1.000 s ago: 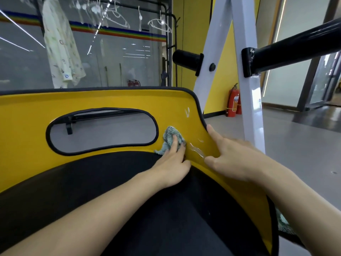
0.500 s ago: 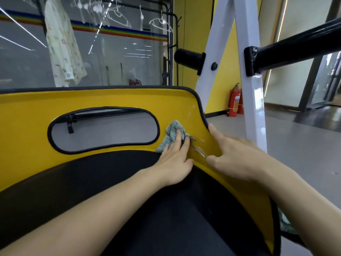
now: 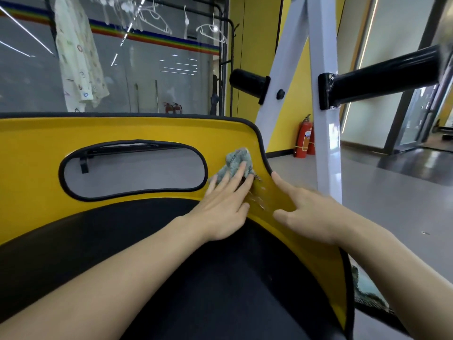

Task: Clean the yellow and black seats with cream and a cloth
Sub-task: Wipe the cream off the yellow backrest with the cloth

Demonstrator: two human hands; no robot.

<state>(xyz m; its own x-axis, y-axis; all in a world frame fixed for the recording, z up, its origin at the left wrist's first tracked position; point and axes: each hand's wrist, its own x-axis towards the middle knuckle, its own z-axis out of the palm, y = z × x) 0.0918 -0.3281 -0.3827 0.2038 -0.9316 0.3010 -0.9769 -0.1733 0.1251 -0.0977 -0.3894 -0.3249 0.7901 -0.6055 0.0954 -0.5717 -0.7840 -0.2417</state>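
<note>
fingers (image 3: 235,179) of the left hand (image 3: 220,207) lie flat and apart, pressing the cloth (image 3: 239,159) on the yellow back of the seat (image 3: 147,128), near its right rim. right hand (image 3: 308,214) steadies that rim, index and thumb straight on the yellow; its other fingers are hidden, so i cannot tell whether it grips. cream (image 3: 259,202) streaks sit between the hands: sweep the cloth down over them with even pressure, up to the black trim. white frame (image 3: 323,119) and bar (image 3: 382,72) crowd the right side, likely limiting elbow room.
</note>
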